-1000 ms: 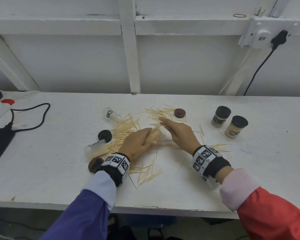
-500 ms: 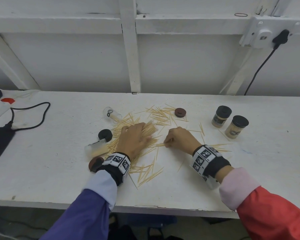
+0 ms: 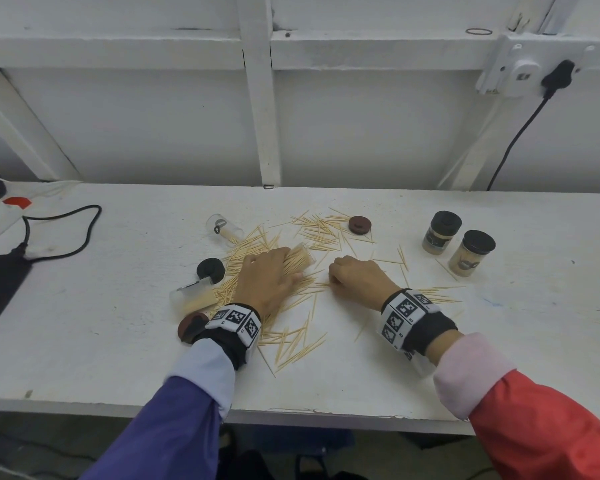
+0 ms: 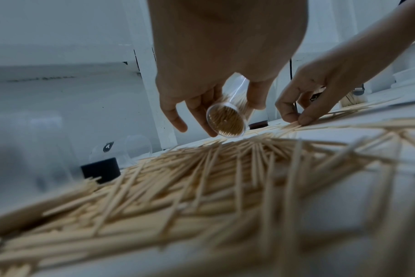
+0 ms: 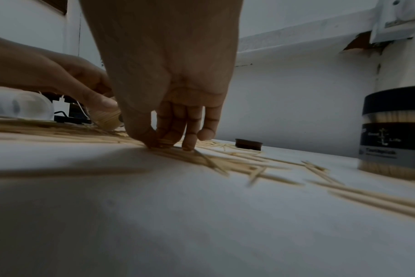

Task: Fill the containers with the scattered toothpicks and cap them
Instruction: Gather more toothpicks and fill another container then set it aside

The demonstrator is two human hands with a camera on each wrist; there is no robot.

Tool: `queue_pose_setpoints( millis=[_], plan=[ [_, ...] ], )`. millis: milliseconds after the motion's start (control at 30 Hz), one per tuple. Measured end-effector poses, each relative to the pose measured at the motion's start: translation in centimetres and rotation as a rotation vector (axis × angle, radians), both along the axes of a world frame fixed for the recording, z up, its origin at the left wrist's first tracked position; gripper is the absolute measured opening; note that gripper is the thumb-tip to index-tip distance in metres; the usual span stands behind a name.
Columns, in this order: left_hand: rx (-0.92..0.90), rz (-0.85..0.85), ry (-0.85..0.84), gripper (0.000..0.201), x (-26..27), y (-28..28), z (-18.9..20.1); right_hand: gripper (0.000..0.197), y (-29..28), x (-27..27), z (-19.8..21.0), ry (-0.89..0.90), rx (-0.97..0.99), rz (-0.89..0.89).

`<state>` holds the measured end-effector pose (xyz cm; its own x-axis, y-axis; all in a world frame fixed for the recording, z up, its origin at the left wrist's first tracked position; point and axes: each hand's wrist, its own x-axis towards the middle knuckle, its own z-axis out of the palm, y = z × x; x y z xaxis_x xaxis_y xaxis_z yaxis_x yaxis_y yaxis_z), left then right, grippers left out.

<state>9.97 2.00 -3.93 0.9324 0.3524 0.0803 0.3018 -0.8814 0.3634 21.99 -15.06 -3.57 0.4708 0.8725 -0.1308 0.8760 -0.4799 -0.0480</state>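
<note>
Gripping clear container [image 3: 300,258], left hand [image 3: 265,280]; right hand [image 3: 359,280] pinching toothpicks [image 3: 321,285]

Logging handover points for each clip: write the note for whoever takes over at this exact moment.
Left hand grips a clear, nearly full container, tilted over the pile, open mouth away from the person.
Right hand pinches a few loose toothpicks off the table.
Done: two capped jars stand at far right.
Left: two more clear containers lie uncapped, one behind the pile, one near the left wrist. Loose caps: black, brown, another brown by the left wrist.
Most toothpicks are still scattered; fill and cap three containers.
</note>
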Motion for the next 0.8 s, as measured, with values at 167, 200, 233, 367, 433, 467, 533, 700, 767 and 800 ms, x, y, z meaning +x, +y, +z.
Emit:
queue_pose_setpoints(
  millis=[167, 200, 233, 367, 433, 467, 533, 700, 767, 800],
  plan=[
    [-0.008, 0.001, 0.012, 0.058, -0.1, -0.1, 0.2, 0.019, -0.3, 0.1, 0.0, 0.006, 0.125, 0.0],
    [-0.01, 0.002, 0.006, 0.058, -0.1, -0.1, 0.2, 0.016, -0.4, 0.1, 0.1, 0.022, 0.171, -0.025],
    [-0.011, 0.007, 0.001, 0.058, -0.1, -0.1, 0.1, 0.015, -0.4, 0.0, 0.3, 0.034, 0.199, -0.053],
    [-0.012, 0.015, 0.015, 0.059, 0.0, -0.1, 0.2, 0.026, -0.2, 0.3, 0.9, 0.017, 0.336, -0.206],
    [-0.019, -0.02, 0.029, 0.059, 0.0, -0.3, 0.5, 0.021, -0.2, 0.4, 1.0, -0.011, 0.387, -0.231],
    [-0.022, -0.046, 0.029, 0.059, 0.0, -0.5, 0.6, 0.018, -0.3, 0.5, 0.9, -0.01, 0.411, -0.21],
    [-0.032, -0.101, 0.035, 0.059, 0.0, -0.8, 0.7, 0.011, -0.3, 0.5, 0.6, 0.015, 0.498, -0.095],
    [-0.073, -0.204, 0.026, 0.06, -0.2, -1.1, 0.5, 0.006, 0.1, 0.2, 0.2, 0.033, 0.711, 0.165],
    [-0.14, -0.221, 0.009, 0.06, -0.2, -1.0, 0.5, 0.009, 0.3, 0.1, 0.4, 0.031, 0.786, 0.173],
    [-0.163, -0.236, -0.01, 0.062, -0.2, -0.9, 0.3, 0.01, 0.3, 0.1, 0.4, 0.032, 0.821, 0.16]
  ],
)
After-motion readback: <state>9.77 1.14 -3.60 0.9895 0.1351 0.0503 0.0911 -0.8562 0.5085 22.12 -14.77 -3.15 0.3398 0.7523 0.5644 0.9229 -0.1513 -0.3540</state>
